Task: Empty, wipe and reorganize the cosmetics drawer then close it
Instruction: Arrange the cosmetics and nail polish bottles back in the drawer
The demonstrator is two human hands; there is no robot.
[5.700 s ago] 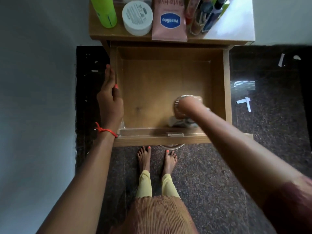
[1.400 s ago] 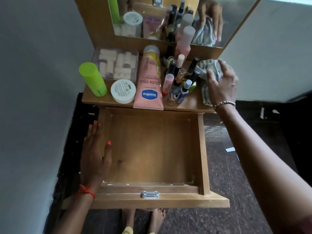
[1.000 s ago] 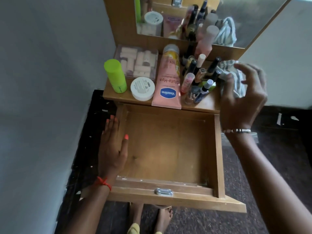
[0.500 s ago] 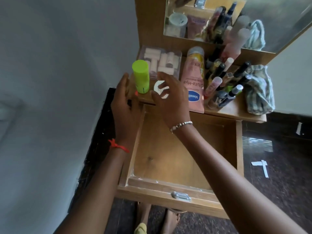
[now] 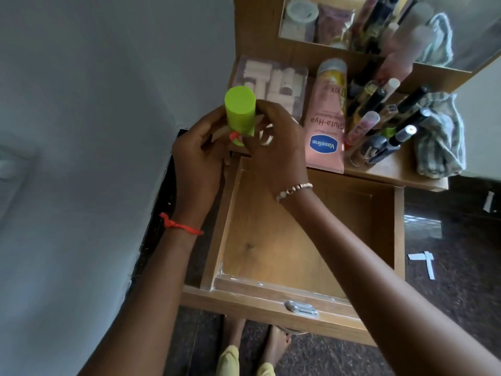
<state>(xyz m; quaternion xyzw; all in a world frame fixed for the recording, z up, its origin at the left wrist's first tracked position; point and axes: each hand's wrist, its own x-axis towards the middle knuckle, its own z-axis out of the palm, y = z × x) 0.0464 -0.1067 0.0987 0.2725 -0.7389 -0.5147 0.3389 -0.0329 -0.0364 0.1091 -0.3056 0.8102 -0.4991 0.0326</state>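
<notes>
Drawer (image 5: 298, 240), pulled open and bare inside. Just beyond its far left corner, left hand (image 5: 198, 156) and right hand (image 5: 273, 142) both close around green bottle (image 5: 240, 111); white jar partly hidden under the right fingers. Risk: a crowded two-handed grasp may slip, dropping either item into the drawer.

Dim, soft daylight from the right. Pale glare patch on the dark floor (image 5: 423, 226) right of the drawer. Mirror (image 5: 393, 25) reflections blurred. Wide-angle bending at edges; shadows faint.
</notes>
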